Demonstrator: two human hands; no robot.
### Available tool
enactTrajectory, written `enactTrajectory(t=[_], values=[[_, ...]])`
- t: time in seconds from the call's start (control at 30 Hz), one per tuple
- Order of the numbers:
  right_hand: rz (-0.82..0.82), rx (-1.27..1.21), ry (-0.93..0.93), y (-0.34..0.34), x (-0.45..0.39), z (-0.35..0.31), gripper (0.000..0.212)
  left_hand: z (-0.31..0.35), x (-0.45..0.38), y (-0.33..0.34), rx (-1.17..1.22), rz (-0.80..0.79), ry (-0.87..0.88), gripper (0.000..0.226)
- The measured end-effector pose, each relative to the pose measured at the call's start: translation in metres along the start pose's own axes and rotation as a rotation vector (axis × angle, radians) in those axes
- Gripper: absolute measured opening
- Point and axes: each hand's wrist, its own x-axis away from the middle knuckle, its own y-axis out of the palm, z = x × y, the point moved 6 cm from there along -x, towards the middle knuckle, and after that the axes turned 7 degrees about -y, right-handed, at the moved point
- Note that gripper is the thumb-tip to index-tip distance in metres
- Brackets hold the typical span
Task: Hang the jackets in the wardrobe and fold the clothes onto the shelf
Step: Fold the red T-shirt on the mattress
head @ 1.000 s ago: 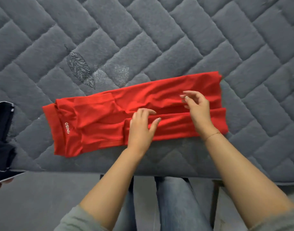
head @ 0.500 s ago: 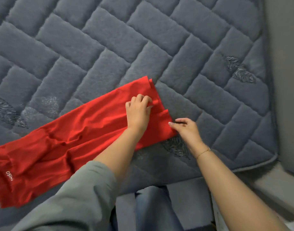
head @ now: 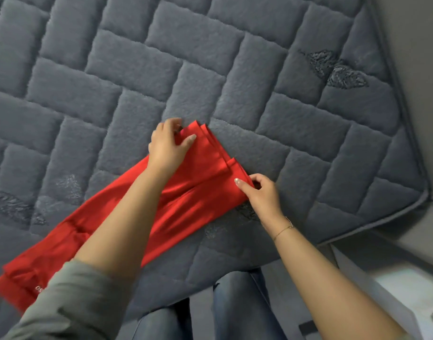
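Note:
Red trousers (head: 186, 204) lie folded lengthwise on the grey quilted mattress (head: 235, 69), running from the lower left up to the middle. My left hand (head: 167, 146) pinches the far corner of the leg cuffs, thumb on top and fingers curled under the edge. The near cuff corner is pinched by my right hand (head: 262, 192), thumb on the red cloth. The waistband end with small white lettering (head: 38, 288) lies at the lower left, partly hidden by my grey sleeve.
The mattress corner (head: 421, 195) ends at the right, beside a grey wall. A white ledge (head: 392, 290) sits at the lower right. My legs in blue jeans (head: 235, 310) stand against the mattress's near edge.
Both hands slid from the middle of the trousers to the cuff end and took hold of its two corners. My view swung right; the dark garment at the left is out of sight.

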Motion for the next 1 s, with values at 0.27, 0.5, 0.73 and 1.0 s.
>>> enactTrajectory(t=[0.27,0.5,0.73,1.0], values=[[-0.006,-0.333,0.179,0.02,0.017,-0.004,0.021,0.027,-0.017,0.019,-0.083,-0.451,0.168,0.027],[-0.019,-0.318,-0.184,0.055,0.088,-0.053,0.016,-0.01,0.03,-0.069,0.142,-0.536,0.335,0.013],[-0.094,-0.018,-0.488,0.181,0.236,-0.073,0.035,-0.149,0.105,-0.192,0.061,-0.468,0.425,0.026],[-0.384,0.35,-0.576,0.381,0.344,-0.005,0.041,-0.359,0.151,-0.243,-0.15,-0.341,0.468,0.037]])
